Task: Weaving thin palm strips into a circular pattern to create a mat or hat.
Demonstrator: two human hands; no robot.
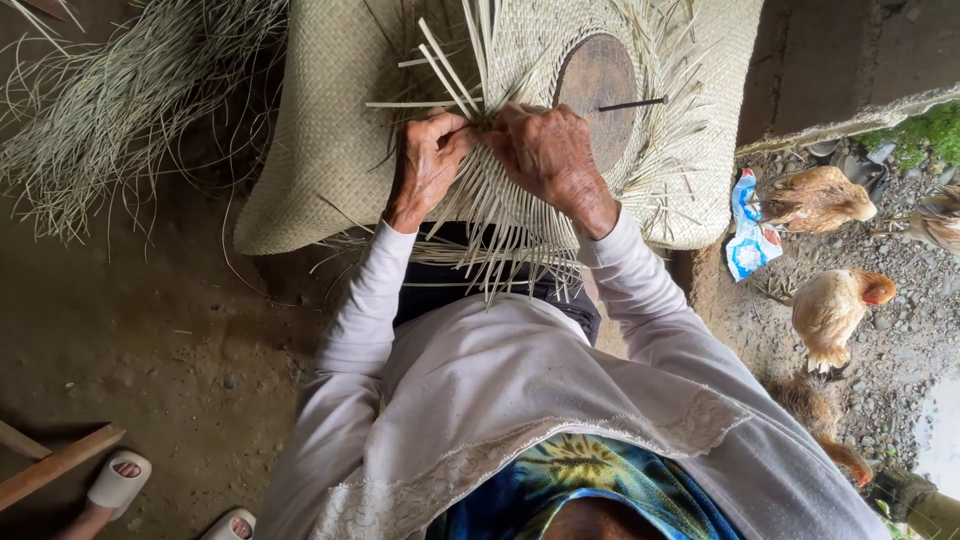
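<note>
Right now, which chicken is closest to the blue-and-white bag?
The upper chicken, right beside the bag and touching or nearly touching its edge. The lower chicken stands apart on the gravel; a third at the right edge is farther away.

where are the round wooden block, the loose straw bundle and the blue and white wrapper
round wooden block (597, 85): head view, middle of its bare brown face
loose straw bundle (120, 100): head view, thick part of the strands
blue and white wrapper (748, 240): head view, its centre
</note>
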